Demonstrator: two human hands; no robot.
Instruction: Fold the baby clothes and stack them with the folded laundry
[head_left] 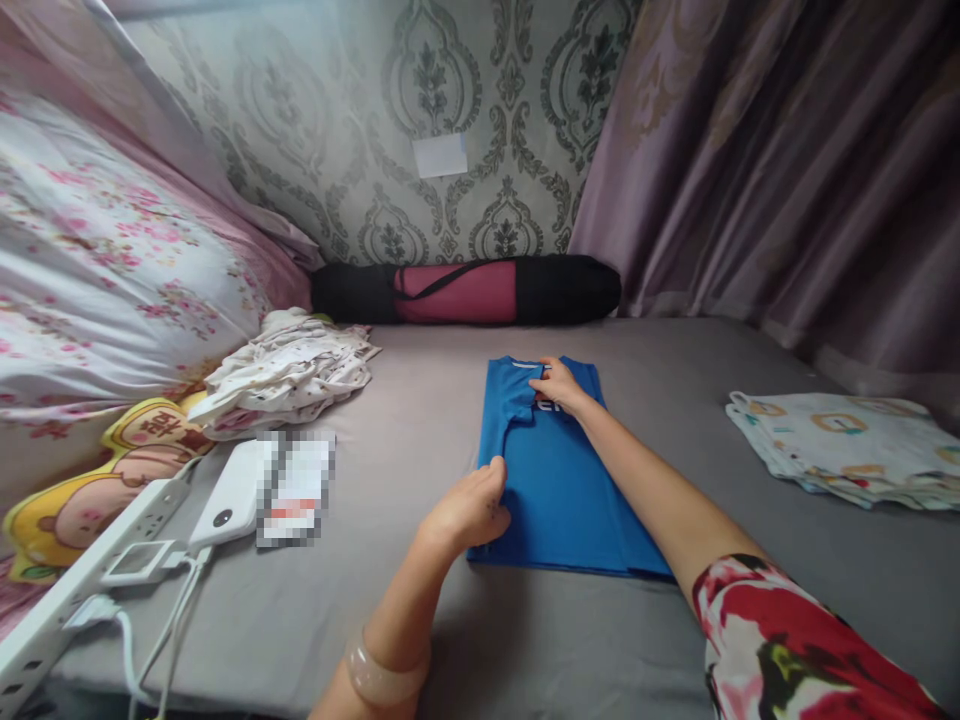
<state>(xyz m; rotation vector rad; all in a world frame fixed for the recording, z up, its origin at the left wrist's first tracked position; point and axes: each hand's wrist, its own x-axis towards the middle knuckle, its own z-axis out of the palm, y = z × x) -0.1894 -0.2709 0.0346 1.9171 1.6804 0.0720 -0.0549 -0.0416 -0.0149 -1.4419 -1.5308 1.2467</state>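
A blue T-shirt [555,500] with white lettering lies on the grey bed sheet, its left side folded inward over the front. My left hand [472,505] is closed on the shirt's left edge, lower down toward me. Farther up, just below the collar, my right hand [559,385] pinches the folded-over cloth near the sleeve. Part of the lettering is hidden under the fold and my right fingers. My right forearm crosses above the shirt's right side and covers some of it.
Folded printed cloths [840,440] lie at the right. On the left are a crumpled white cloth pile [300,370], a yellow plush cushion [90,490], a white power strip [90,570] with cables and a white device [232,495]. A black-and-red long bag [465,290] lies along the wall.
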